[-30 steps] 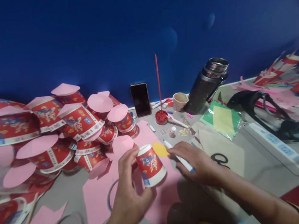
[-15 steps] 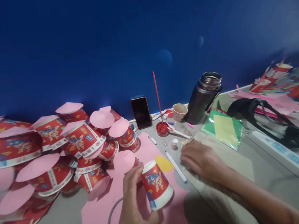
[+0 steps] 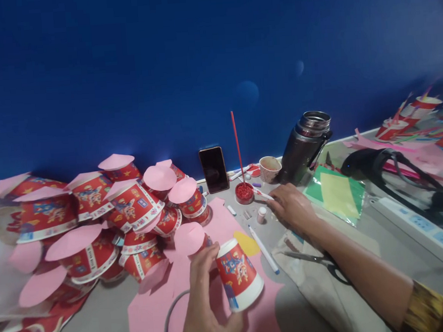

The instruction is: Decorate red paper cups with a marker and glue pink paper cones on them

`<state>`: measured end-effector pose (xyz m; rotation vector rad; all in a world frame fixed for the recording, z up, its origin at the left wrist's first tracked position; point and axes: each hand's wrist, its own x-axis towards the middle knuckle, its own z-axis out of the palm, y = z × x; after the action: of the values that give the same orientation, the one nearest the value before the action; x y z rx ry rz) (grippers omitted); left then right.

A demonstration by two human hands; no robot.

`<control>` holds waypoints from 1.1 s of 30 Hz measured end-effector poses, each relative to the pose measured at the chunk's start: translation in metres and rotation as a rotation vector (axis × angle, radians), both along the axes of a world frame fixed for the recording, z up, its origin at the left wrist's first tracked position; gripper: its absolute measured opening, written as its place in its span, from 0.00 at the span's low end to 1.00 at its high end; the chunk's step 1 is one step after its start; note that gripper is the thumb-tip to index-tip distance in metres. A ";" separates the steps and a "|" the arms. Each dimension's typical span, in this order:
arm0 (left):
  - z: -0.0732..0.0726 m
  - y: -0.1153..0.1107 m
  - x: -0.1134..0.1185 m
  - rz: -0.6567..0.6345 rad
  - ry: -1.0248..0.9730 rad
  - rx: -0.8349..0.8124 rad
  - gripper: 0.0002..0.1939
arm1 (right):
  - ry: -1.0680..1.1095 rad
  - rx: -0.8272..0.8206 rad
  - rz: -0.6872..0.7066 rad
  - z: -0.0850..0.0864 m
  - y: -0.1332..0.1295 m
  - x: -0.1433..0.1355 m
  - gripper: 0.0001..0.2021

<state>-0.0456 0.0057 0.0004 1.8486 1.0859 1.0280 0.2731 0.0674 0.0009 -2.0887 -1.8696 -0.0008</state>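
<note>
My left hand (image 3: 212,303) is wrapped round a red paper cup (image 3: 239,273) with cartoon figures and white bands, held tilted above the pink paper (image 3: 152,312). My right hand (image 3: 294,206) is closed at the near end of a white stick (image 3: 263,193) with red marks, which leans on a small pot of red stuff (image 3: 244,192). The fingertips are partly hidden. Below the right forearm, scissors (image 3: 307,256) lie on a beige cloth (image 3: 317,296). A capped white marker (image 3: 264,249) and a yellow paper piece (image 3: 245,243) lie beside the cup.
Red cups with pink paper discs (image 3: 133,205) are heaped at the left. A phone (image 3: 213,169) leans on the blue wall. A black flask (image 3: 306,147) and a paper cup (image 3: 271,168) stand behind my right hand. A power strip (image 3: 423,230) and black headgear (image 3: 393,179) are at the right.
My right hand has moved forward from the cloth to the white stick, and the scissors now show on the cloth. My left hand still holds the cup; the view has shifted slightly.
</note>
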 end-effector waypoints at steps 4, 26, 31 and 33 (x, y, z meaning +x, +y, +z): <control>0.001 0.001 0.000 0.030 0.013 0.001 0.44 | 0.241 0.218 0.060 0.020 -0.011 0.008 0.11; 0.016 0.000 0.001 -0.005 0.007 -0.066 0.46 | 0.988 0.445 0.052 0.066 -0.032 -0.017 0.11; 0.009 0.000 0.003 0.054 0.026 -0.035 0.42 | 0.973 0.422 0.005 0.058 0.003 -0.008 0.19; 0.006 0.001 0.003 0.072 0.014 -0.021 0.41 | 1.026 0.385 -0.040 0.055 0.013 -0.007 0.22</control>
<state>-0.0424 0.0062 0.0059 1.8142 1.1754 1.0422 0.2660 0.0800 0.0554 -1.4119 -1.0778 0.5441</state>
